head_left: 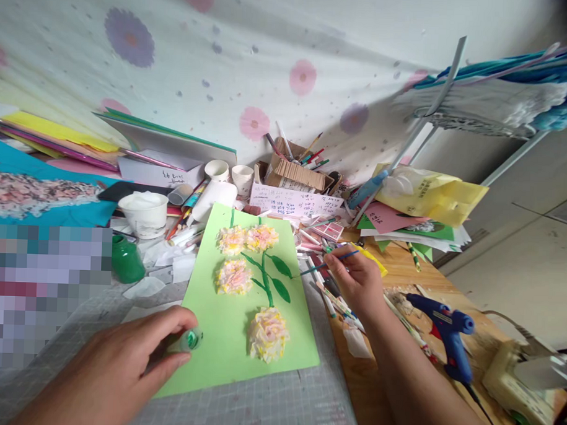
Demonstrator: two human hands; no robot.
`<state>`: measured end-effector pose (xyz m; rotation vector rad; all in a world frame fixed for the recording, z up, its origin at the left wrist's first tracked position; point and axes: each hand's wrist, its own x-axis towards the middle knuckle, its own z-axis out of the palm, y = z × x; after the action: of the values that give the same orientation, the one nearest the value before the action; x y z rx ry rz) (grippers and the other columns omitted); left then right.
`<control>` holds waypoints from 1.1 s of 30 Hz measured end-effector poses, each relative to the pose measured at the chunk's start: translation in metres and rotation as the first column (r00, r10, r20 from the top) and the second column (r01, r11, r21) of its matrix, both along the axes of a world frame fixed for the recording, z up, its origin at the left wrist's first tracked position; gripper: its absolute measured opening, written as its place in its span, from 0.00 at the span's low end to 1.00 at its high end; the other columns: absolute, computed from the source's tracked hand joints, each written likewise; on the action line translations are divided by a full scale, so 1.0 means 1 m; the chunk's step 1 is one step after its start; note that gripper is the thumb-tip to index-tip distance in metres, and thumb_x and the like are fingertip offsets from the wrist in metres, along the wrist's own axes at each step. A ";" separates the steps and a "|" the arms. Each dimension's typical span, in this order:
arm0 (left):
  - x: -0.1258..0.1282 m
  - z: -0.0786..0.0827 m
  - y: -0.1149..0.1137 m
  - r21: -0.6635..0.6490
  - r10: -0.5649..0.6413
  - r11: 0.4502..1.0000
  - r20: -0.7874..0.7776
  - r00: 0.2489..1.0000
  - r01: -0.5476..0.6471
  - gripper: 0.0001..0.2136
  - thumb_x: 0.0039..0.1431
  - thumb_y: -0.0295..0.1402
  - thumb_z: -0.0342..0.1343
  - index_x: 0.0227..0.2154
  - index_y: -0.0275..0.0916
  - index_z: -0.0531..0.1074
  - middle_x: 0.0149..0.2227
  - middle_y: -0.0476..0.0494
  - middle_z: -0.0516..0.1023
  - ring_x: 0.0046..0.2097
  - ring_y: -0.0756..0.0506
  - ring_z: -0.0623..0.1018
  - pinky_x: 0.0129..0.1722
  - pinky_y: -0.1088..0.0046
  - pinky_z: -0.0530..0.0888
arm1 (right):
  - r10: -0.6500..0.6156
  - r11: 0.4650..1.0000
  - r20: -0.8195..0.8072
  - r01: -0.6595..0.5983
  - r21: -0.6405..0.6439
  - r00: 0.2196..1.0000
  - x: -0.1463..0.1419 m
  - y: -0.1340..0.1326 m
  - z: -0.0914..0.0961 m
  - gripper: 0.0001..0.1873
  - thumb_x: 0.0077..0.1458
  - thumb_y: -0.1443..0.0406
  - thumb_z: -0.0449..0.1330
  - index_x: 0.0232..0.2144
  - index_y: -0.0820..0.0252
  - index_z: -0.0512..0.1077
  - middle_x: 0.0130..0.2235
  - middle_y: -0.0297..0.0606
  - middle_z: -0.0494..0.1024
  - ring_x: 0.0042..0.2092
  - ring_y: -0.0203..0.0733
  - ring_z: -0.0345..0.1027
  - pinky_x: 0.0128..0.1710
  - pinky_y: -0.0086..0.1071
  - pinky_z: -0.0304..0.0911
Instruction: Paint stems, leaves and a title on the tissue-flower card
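My right hand pinches a thin blue paintbrush, its tip beside a painted green leaf on a light green sheet of paper. In my left hand, between thumb and fingers, is a small clear cap-like container with green paint inside, over the sheet's left edge. Crumpled-paper flowers in pink, white and yellow are raised on the sheet, the lowest flower nearest me. Green painted stems and several leaves run between them.
A green paint jar and a white paper cup stand at left. Pens and markers litter the right side. A blue glue gun lies on the wooden tabletop beside a power strip. Behind stands a cardboard box.
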<state>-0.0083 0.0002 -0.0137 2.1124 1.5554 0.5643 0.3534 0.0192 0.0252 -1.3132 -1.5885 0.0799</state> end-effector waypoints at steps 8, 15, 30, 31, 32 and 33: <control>-0.001 -0.003 0.002 0.004 0.003 1.000 0.002 1.000 -0.003 0.11 0.58 0.43 0.52 0.37 0.52 0.78 0.36 0.60 0.89 0.38 0.44 0.86 0.39 0.72 0.70 | 0.053 0.999 0.030 -0.052 -0.011 0.998 -0.006 0.003 -0.001 0.12 0.62 0.58 0.64 0.26 0.53 0.77 0.22 0.33 0.78 0.23 0.39 0.70 0.29 0.33 0.66; 0.001 0.001 -0.001 0.000 -0.003 1.000 0.012 1.000 0.003 0.11 0.59 0.42 0.52 0.37 0.53 0.79 0.36 0.59 0.88 0.37 0.44 0.86 0.40 0.70 0.70 | 0.044 0.999 0.046 -0.044 0.007 0.998 -0.003 0.001 0.002 0.12 0.62 0.60 0.63 0.26 0.53 0.76 0.23 0.32 0.79 0.24 0.40 0.71 0.29 0.33 0.67; -0.024 -0.047 0.015 0.084 -0.101 0.992 0.030 0.994 0.098 0.10 0.62 0.45 0.54 0.41 0.55 0.78 0.38 0.59 0.88 0.36 0.44 0.86 0.36 0.69 0.71 | 0.046 0.996 0.082 -0.053 0.076 0.996 -0.001 0.002 0.000 0.11 0.63 0.62 0.62 0.27 0.54 0.76 0.22 0.32 0.79 0.24 0.38 0.72 0.27 0.30 0.65; -0.023 -0.047 0.015 0.091 -0.103 0.991 0.034 0.994 0.100 0.10 0.62 0.45 0.54 0.41 0.55 0.78 0.38 0.59 0.88 0.36 0.44 0.86 0.36 0.69 0.71 | 0.049 0.995 0.085 -0.056 0.079 0.995 -0.001 0.002 0.000 0.11 0.63 0.62 0.63 0.26 0.54 0.76 0.22 0.31 0.78 0.23 0.38 0.72 0.27 0.30 0.65; -0.023 -0.047 0.015 0.097 -0.105 0.990 0.037 0.994 0.101 0.10 0.62 0.45 0.54 0.41 0.55 0.78 0.38 0.60 0.88 0.36 0.44 0.86 0.36 0.69 0.71 | 0.051 0.995 0.087 -0.058 0.083 0.995 -0.001 0.002 0.000 0.11 0.63 0.63 0.63 0.26 0.54 0.76 0.22 0.31 0.78 0.23 0.38 0.72 0.27 0.30 0.65; -0.022 -0.046 0.016 0.104 -0.108 0.989 0.041 0.993 0.104 0.10 0.62 0.44 0.54 0.41 0.55 0.78 0.38 0.60 0.88 0.36 0.44 0.86 0.36 0.69 0.71 | 0.051 0.995 0.088 -0.059 0.086 0.995 -0.002 0.002 -0.001 0.11 0.63 0.63 0.63 0.26 0.54 0.76 0.22 0.31 0.78 0.23 0.38 0.72 0.27 0.29 0.65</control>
<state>-0.0303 0.0158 -0.0599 2.2257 1.4069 0.6630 0.3518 0.0211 0.0244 -1.2184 -1.6819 -0.0133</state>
